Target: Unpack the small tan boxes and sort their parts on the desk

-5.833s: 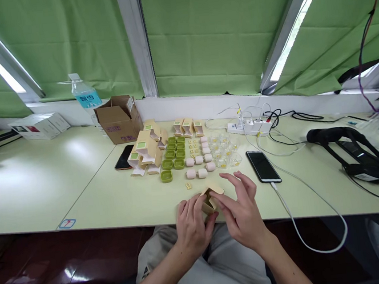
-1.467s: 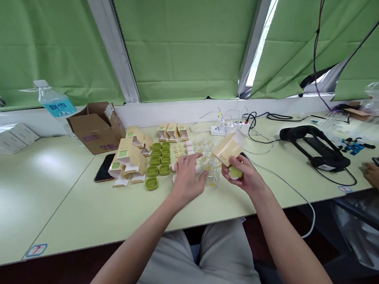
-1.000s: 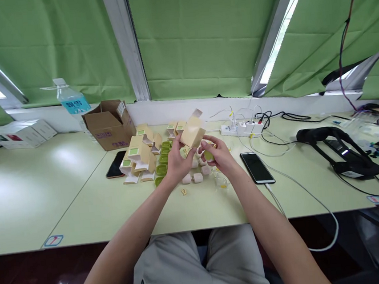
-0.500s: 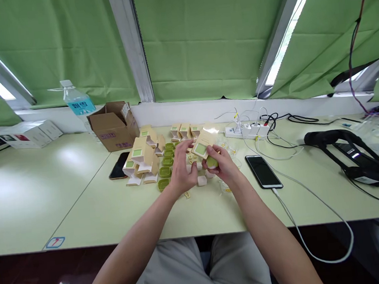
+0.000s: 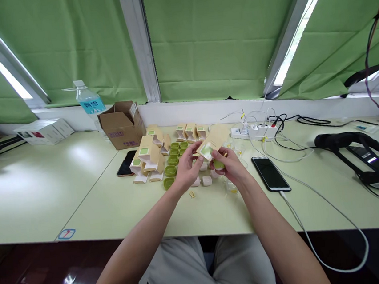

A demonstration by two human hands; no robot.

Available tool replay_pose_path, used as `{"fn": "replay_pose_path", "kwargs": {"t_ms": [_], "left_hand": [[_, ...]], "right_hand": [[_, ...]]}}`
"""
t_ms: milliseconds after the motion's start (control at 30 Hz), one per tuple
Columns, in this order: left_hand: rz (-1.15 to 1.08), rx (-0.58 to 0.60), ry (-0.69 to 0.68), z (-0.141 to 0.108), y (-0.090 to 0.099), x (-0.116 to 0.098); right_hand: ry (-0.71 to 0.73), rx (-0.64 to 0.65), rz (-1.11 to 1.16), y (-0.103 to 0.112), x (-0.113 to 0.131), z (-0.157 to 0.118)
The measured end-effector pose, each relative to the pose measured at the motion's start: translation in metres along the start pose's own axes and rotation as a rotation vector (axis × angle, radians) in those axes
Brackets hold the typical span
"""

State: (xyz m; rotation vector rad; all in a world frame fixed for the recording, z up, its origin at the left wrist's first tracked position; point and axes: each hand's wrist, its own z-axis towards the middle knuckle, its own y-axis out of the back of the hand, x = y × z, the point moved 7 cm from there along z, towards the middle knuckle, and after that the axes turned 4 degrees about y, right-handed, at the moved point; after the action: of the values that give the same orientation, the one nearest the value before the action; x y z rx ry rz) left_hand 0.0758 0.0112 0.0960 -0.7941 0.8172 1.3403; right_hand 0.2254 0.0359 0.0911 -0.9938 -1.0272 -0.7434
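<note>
My left hand [image 5: 189,166] is closed on the left edge of a flattened-looking cream carton [image 5: 214,140] with a window showing green. My right hand [image 5: 231,164] grips the carton's lower right corner with the thumb and also holds a small rounded green piece [image 5: 218,164] beneath it. Under and around the hands lie small whitish-pink blocks [image 5: 207,181], partly hidden. To the left stand several small green cups [image 5: 170,171] in rows. Beside them, opened cream cartons [image 5: 149,152] are piled up, and a small yellow piece [image 5: 192,194] lies in front.
A cardboard box [image 5: 121,130] and a water bottle [image 5: 89,100] stand at the back left, with a dark phone [image 5: 126,163] nearby. On the right are a charging phone [image 5: 270,173], a power strip [image 5: 255,131], loose cables and a black strapped device [image 5: 358,157].
My left hand has come from beside the carton to take hold of its left edge. The right hand keeps its grip on the carton and green piece. The view has turned slightly left.
</note>
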Motion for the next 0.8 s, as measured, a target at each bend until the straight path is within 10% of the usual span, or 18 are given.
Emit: {"fn": "replay_pose_path", "kwargs": {"t_ms": [800], "left_hand": [[-0.109, -0.024, 0.050, -0.001, -0.006, 0.003]], "right_hand": [[0.039, -0.099, -0.073, 0.007, -0.004, 0.003]]}}
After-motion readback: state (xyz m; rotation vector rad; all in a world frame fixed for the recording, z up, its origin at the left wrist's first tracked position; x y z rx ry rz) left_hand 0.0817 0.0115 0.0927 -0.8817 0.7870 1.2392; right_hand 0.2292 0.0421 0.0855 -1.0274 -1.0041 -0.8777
